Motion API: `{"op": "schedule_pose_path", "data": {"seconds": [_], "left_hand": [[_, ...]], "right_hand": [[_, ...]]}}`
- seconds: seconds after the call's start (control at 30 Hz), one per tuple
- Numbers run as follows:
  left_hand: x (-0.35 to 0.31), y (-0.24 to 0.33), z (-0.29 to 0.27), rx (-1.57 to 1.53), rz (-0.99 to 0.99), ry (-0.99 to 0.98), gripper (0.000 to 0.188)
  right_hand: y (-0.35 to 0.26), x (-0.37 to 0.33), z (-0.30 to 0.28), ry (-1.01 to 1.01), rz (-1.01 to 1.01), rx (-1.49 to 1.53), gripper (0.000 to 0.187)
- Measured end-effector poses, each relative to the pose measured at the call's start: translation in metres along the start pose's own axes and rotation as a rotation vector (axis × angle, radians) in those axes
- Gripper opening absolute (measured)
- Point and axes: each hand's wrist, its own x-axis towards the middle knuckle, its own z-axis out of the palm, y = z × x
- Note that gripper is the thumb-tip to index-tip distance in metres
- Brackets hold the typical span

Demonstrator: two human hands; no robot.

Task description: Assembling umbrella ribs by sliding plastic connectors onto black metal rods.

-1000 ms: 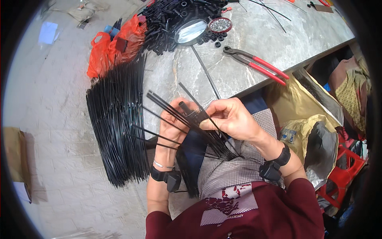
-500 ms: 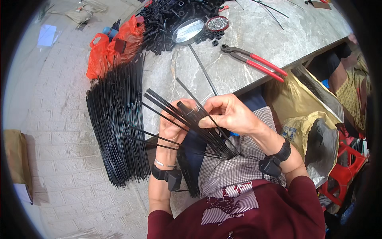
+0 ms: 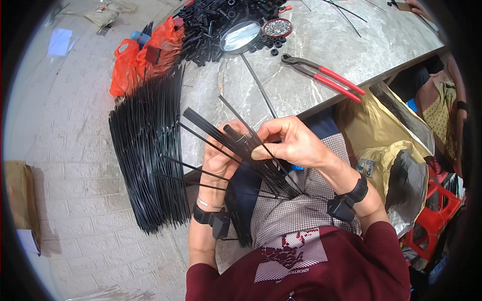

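Observation:
My left hand (image 3: 221,159) is closed around a short black tube (image 3: 231,131) with thin black rods (image 3: 206,124), like umbrella ribs, fanned around it. Its fingertips are partly hidden behind the rods. From the other side my right hand (image 3: 291,143) pinches at the tube's collar, thumb and forefinger together, beside one rod that stands apart from the rest. Whatever small piece may be between those fingertips is too hidden to make out. The rods' lower ends rest on the checked cloth (image 3: 276,220) over my lap.
On the grey table (image 3: 321,45) lie red-handled pincers (image 3: 326,78), a round dish of silvery wires (image 3: 241,37), a red dish of small metal bits (image 3: 277,28) and heaped black parts (image 3: 206,25). Black rods (image 3: 148,150) hang off its left edge. Yellow sacks (image 3: 384,155) stand right.
Both hands keep their hold, with barely any shift in the rods. The view has moved slightly. Another person's hand now shows at the table's far right corner.

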Motion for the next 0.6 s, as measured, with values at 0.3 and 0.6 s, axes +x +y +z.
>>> {"op": "schedule_pose_path", "data": {"seconds": [0.3, 0.6], "left_hand": [[0.0, -0.006, -0.003, -0.074, 0.04, -0.017, 0.039], [-0.003, -0.003, 0.007, -0.004, -0.005, 0.014, 0.033]], "right_hand": [[0.001, 0.0, 0.0, 0.029, -0.001, 0.009, 0.012], [-0.004, -0.002, -0.007, -0.035, 0.012, -0.012, 0.014]]}}
